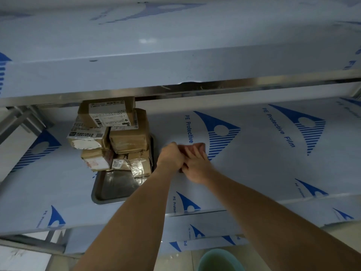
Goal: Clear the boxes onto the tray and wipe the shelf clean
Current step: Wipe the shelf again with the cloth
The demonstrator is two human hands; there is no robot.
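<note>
Several brown cardboard boxes (117, 133) with white shipping labels are stacked on a metal tray (109, 194) at the left of the middle shelf (263, 163). A reddish-pink cloth (197, 146) lies on the shelf just right of the tray. My left hand (171, 156) is curled at the cloth's left edge and appears to grip it. My right hand (197, 165) lies on top of the cloth with fingers spread, pressing it down. Both hands touch each other.
The shelf is steel covered in white film with blue logos. An upper shelf (175, 61) overhangs the boxes' top. A lower shelf edge (205, 229) shows below. A green bucket (218, 261) stands on the floor at the bottom. Metal frame bars (23, 122) run at the left.
</note>
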